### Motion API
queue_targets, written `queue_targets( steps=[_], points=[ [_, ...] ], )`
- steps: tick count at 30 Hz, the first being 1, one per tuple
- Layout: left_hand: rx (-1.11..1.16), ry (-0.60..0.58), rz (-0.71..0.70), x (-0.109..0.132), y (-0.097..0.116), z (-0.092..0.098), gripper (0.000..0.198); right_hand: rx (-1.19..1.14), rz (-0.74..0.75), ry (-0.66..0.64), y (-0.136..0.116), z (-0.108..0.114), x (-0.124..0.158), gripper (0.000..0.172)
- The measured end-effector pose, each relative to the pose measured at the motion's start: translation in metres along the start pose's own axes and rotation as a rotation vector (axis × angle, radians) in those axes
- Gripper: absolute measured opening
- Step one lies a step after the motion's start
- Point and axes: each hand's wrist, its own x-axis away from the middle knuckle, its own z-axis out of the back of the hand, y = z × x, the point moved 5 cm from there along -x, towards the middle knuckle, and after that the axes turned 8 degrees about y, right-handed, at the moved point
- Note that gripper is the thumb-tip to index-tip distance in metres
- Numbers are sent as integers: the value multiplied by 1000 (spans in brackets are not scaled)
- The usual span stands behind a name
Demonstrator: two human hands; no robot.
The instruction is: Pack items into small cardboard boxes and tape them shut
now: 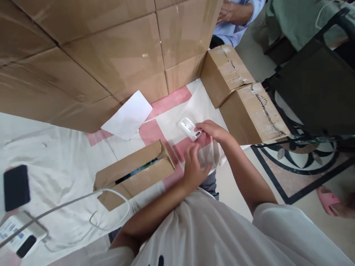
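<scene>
A small white plastic device (186, 126) with a rounded recess and a dark little window at one end lies on the pink and white checked cloth (172, 114). The fingertips of my right hand (212, 130) pinch its near right edge. Closer to my body, my left hand (193, 169) hovers over the cloth's edge, slightly blurred. Its thumb and fingers are apart, with nothing seen between them. Left of that hand is a long cardboard box (138, 162), its top flaps parted over dark and greenish contents that I cannot make out.
Stacked cardboard boxes (116, 55) wall off the back. Two smaller cartons (246, 107) stand at right, beside a dark chair (313, 85). White paper (129, 114) lies near the stack. At left are a phone (16, 187) and a cable (69, 201). Another person's hand (230, 13) shows behind.
</scene>
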Motion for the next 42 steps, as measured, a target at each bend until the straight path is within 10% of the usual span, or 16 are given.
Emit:
queue_targets(
  steps=[3, 9, 15, 24, 31, 42],
  points=[
    [-166, 98, 91, -38, -29, -35, 84, -14, -27, -4, 7, 1, -4, 20],
    [-195, 166, 74, -86, -56, -33, 103, -13, -30, -50, 13, -4, -10, 27],
    [-213, 192, 94, -85, -56, -30, 95, -10, -32, -19, 8, -8, -1, 26],
    [-351, 272, 22, -84, -53, -28, 94, -280, 353, 208, 19, 11, 45, 51],
    [-347, 229, 39, -85, -56, -27, 96, -544, 222, 274, 78, -12, 67, 38],
    [-323, 231, 15, -84, -51, -23, 94, -637, 195, 340, 92, -23, 56, 49]
  ],
)
